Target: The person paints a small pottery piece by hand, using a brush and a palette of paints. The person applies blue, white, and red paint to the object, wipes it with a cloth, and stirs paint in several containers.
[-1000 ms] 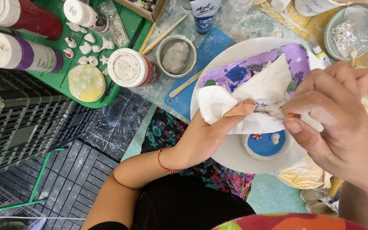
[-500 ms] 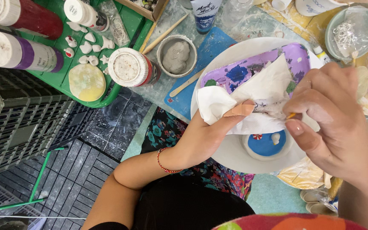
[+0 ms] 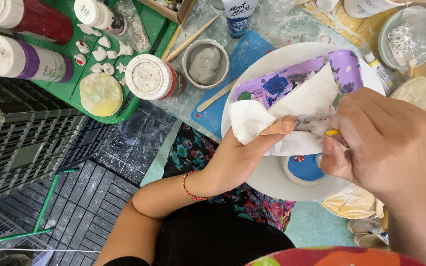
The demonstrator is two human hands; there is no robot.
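Left hand: closed on a white paper tissue, thumb with a bandage pressed onto the folded sheet.
Right hand: fingers curled tight around a thin yellow-handled tool; its tip is buried in the tissue, kind cannot be told.
Tissue: between both hands, smeared grey where the tool enters.
Under the hands: white plate bearing a purple paint-stained tray beyond the tissue and a small blue dish just below it.
Beyond the left hand: cup of grey clay, wooden stick, red bottle with white cap.
Far left: green tray with small white figures.
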